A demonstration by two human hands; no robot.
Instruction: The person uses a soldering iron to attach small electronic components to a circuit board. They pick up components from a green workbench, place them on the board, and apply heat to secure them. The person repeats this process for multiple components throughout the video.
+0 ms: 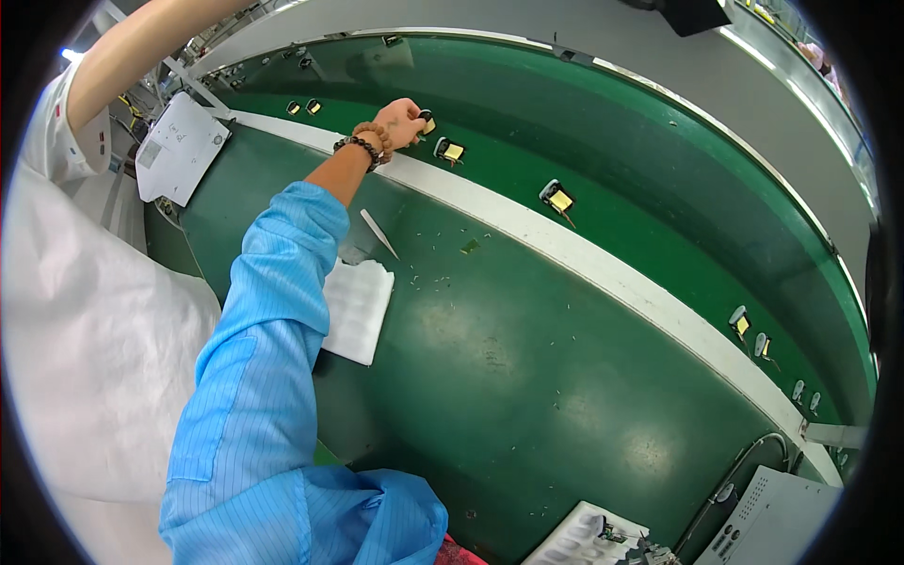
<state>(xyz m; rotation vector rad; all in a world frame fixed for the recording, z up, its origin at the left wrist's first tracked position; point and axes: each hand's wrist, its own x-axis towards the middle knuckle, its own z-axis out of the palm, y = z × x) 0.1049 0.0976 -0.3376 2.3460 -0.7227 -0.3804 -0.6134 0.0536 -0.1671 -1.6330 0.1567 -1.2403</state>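
Mostly, a big green desk (490,377) is filling the middle of the view. Along its far side, a long green belt (499,168) is curving past, and a white rail (603,257) is running between the two. At the left, a person in white clothes (94,311) is standing close by, with one bare arm stretching over the top corner. A blue striped sleeve (254,377) is reaching up across the desk from the lower edge.

At the lower right, a grey metal box (772,518) is sitting near a white tray (579,537), which is holding some small bits. A white flat-faced box (184,146) is leaning at the far left. Beside the sleeve, a bumpy white tray (363,311) is lying partly hidden.

Of the two hands, the left hand (400,124) is reaching over the rail, with its fingers pinching a small black and yellow electronic part (428,123) above the belt. I cannot tell whether that part is touching the belt. The right hand is staying out of view, so I cannot tell its state. A brown bead bracelet (377,137) and a dark bead bracelet (354,146) are circling the left wrist.

Just beside the pinched part, a like part (454,151) is lying on the belt, and another one (560,199) is lying farther right. A thin white pointed tool (379,235) is lying on the desk above the bumpy tray. Near it, a green scrap (470,247) and tiny pale bits (421,281) are dotting the desk.
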